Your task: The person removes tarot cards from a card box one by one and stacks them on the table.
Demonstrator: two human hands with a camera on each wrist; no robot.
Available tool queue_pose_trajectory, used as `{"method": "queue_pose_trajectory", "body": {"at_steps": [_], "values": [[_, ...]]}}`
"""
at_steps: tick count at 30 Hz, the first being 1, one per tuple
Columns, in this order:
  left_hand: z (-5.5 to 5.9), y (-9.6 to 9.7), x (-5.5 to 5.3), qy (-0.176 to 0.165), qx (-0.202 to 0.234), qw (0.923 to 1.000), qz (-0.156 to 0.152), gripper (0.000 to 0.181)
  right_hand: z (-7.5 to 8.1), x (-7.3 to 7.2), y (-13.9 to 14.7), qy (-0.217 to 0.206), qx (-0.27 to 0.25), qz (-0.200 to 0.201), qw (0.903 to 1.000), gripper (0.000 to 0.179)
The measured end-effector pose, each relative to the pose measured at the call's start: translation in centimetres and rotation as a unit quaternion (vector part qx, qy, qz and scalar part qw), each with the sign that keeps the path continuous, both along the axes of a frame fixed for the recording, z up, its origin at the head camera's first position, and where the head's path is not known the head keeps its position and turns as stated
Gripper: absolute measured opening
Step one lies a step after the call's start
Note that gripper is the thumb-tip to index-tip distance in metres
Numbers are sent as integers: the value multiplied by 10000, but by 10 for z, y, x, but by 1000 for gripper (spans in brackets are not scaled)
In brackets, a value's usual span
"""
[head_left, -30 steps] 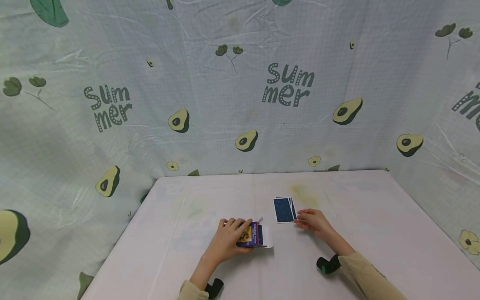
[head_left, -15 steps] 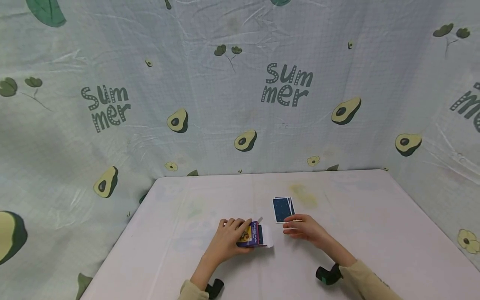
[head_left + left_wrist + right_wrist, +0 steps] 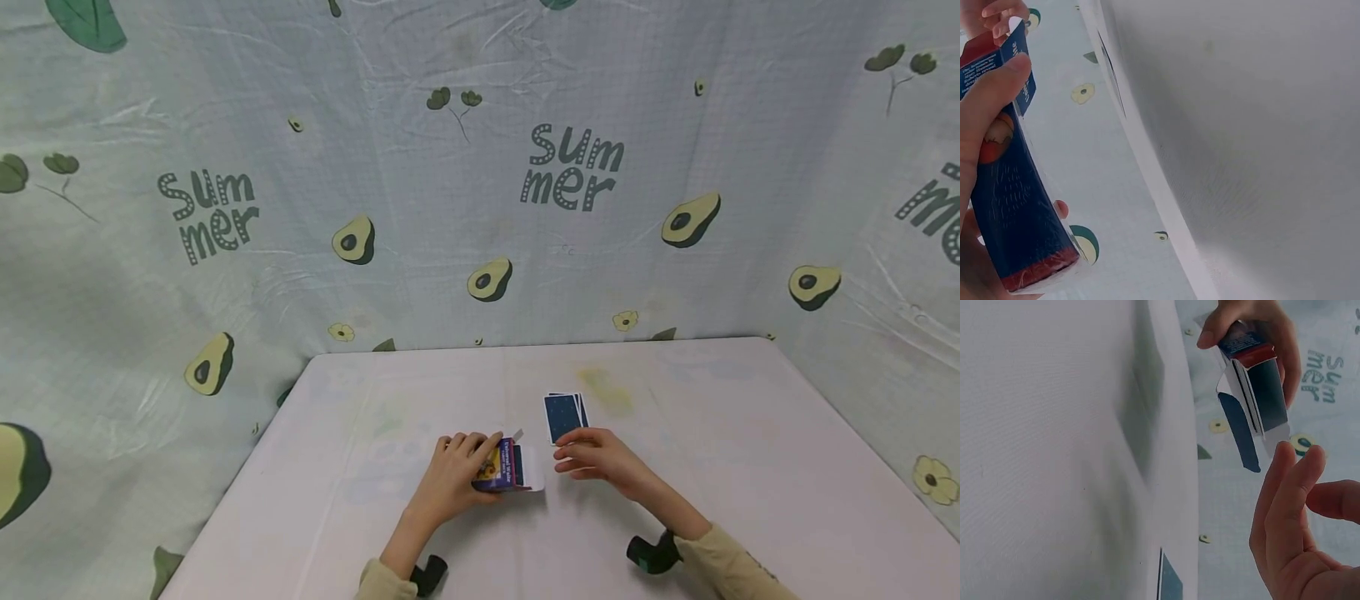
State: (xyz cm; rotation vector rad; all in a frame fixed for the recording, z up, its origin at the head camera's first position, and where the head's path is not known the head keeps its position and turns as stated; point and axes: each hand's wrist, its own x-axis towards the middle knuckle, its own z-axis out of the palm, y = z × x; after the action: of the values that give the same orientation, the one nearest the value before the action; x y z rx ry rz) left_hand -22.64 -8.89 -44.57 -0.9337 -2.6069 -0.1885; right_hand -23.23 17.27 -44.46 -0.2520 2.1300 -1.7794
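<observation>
My left hand (image 3: 442,485) grips a purple-and-yellow card box (image 3: 491,469) lettered "Universal Waite", its open end facing right. In the left wrist view the thumb lies across the box (image 3: 1019,206). Dark-backed cards (image 3: 1268,394) stick a little way out of the open end in the right wrist view, beside a loose flap (image 3: 1239,428). My right hand (image 3: 598,460) is just right of that end, fingers slightly bent, holding nothing. Behind it a small pile of blue-backed cards (image 3: 562,414) lies face down, its lower edge partly hidden by the fingers.
The white-covered table (image 3: 420,400) has a yellowish stain (image 3: 606,392) behind the card pile. A pale curtain (image 3: 420,183) printed with avocados and "summer" hangs behind and at both sides. Each wrist bears a black camera (image 3: 652,553).
My right hand has moved left from the right edge of the card pile toward the box's open end. The left hand and box stay almost still; the pile keeps its place.
</observation>
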Motion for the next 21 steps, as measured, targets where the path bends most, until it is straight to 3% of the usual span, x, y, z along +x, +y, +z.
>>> {"method": "queue_pose_trajectory", "body": {"at_steps": [9,21], "values": [[-1,3,0,5,-114,9999,119,81,2,-1,-10,106,-118,309,9994,47],[-3,6,-1,337,-285,9989,136,78,-1,-5,-24,115,-236,530,9983,46]]}}
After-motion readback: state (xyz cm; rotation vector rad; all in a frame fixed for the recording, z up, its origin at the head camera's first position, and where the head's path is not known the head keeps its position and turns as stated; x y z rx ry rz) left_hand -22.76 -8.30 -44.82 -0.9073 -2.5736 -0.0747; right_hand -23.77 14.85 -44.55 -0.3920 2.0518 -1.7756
